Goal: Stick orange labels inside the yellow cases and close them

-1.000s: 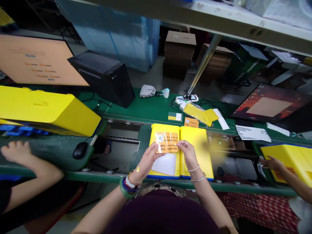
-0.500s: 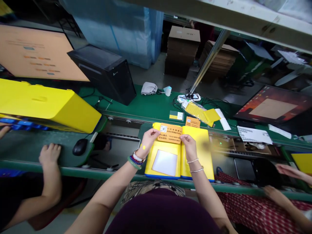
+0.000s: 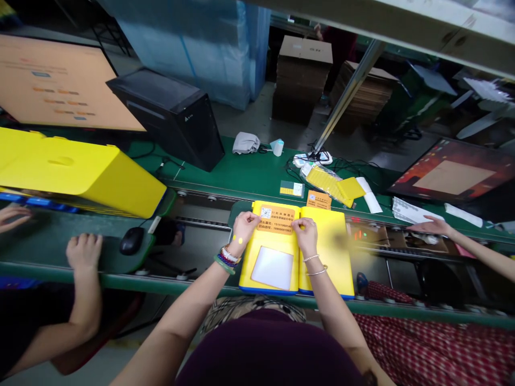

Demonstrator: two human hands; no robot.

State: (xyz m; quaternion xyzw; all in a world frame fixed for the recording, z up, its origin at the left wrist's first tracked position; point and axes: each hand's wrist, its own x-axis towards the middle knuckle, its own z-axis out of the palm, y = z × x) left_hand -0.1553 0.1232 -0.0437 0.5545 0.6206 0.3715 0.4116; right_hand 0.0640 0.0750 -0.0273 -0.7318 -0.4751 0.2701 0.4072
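Note:
An orange sticker (image 3: 276, 220) with a QR code and dark print lies against the upper left part of a yellow case (image 3: 322, 252) with blue lower edges. My left hand (image 3: 246, 229) pinches the sticker's left edge. At the right edge, the fingers of my right hand (image 3: 306, 234) are closed on it too. Below the sticker, the case has a white rectangular panel (image 3: 272, 267). A second orange sticker (image 3: 318, 200) lies on the table just behind the case.
To the left are a large yellow case (image 3: 80, 166), a black mouse (image 3: 132, 241) and a co-worker's hand (image 3: 84, 251). A black computer tower (image 3: 173, 118) stands behind. At right, another co-worker's hand (image 3: 432, 226) reaches in. Bagged yellow pieces (image 3: 328, 182) lie behind the case.
The sticker now lies flatter and slightly left on the case. My right hand has shifted left with its edge. The right co-worker's hand has reached forward over the table.

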